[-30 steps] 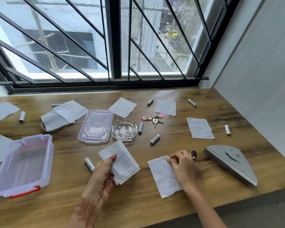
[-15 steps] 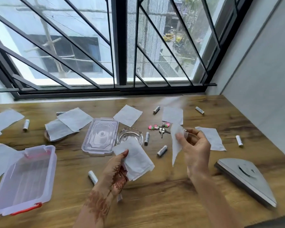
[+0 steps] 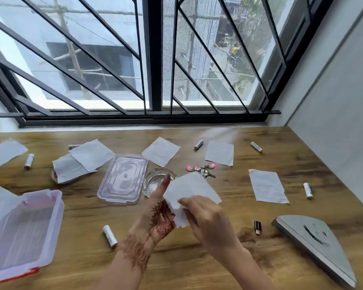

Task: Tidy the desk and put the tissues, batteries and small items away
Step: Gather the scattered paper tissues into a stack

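Clamping tissues (image 3: pixel 190 190) in left hand (image 3: pixel 160 214), thumb along their left edge; pinching the near edge with right hand (image 3: pixel 205 218), fingers curled. Holding them above the desk (image 3: pixel 187 268), right of a battery (image 3: pixel 109 236) and open box (image 3: pixel 23 233), just short of ashtray (image 3: pixel 152 183), lid (image 3: pixel 123 181) and keys (image 3: pixel 204 171). Facing more sheets (image 3: pixel 267 186) toward the window (image 3: pixel 155 59).

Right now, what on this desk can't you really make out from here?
Head view only:
The held tissues: overlapping, so their count is unclear; the left hand and right hand cover the lower edge.
The glass dish: near side hidden by the left hand and held tissues.
The far battery: mostly under a tissue.
The round thing under the lower tissue: only its rim shows.
Print on the near battery: too small to read.
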